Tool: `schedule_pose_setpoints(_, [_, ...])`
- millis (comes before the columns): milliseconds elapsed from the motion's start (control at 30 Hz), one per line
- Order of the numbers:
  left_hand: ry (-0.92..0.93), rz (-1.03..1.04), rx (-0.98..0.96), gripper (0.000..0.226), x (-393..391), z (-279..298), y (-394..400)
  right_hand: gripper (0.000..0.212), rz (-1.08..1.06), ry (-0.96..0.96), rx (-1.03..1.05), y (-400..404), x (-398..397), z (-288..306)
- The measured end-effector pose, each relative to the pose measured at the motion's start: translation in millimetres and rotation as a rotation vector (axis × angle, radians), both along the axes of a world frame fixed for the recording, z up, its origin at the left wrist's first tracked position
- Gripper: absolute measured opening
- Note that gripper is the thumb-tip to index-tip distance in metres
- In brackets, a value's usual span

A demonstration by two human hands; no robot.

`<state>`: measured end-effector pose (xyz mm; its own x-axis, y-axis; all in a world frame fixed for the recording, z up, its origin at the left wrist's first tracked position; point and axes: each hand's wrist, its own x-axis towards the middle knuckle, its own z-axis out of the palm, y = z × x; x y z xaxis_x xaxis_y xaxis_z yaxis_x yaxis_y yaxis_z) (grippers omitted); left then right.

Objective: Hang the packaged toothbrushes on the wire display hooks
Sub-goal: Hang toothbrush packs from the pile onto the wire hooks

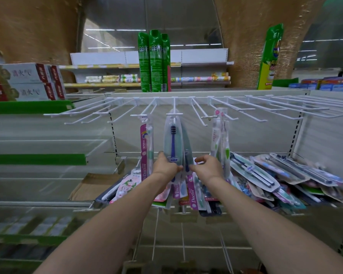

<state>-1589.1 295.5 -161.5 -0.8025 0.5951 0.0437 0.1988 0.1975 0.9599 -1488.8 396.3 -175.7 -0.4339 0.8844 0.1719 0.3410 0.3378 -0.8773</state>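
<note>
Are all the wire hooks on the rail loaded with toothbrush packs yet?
No: only three hooks near the middle carry packs, and the others to either side are bare.

"Doctor" reads vertically in white on the pink toothbrush pack (144, 155) hanging from a wire hook, left of centre. Same "Doctor" on a pink pack (192, 194) in the pile at the shelf's front edge. Toothpaste boxes (26, 82), upper left: "清火". Green spray cans (153, 62) and other labels: print illegible.

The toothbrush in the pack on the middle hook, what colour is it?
Dark blue toothbrush, seen in the head view.
</note>
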Motion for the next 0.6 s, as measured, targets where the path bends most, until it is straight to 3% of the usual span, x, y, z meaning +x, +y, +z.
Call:
schedule_pose_setpoints(133, [0.013, -0.003, 0.001, 0.042, -5.5, -3.2, 2.3, 0.032, 0.014, -0.047, 0.048, 1.9, 1.3, -7.0])
schedule_pose_setpoints(433, [0.227, -0.009, -0.160, 0.038, -2.5, -8.1, -12.0, 0.018, -0.002, -0.091, 0.075, -7.6, 2.1, -7.5])
schedule_pose_setpoints(600, [0.259, -0.009, -0.201, 0.043, 3.6, -3.0, -24.5, 0.025, -0.004, -0.126, 0.058, -22.2, 3.4, -7.0])
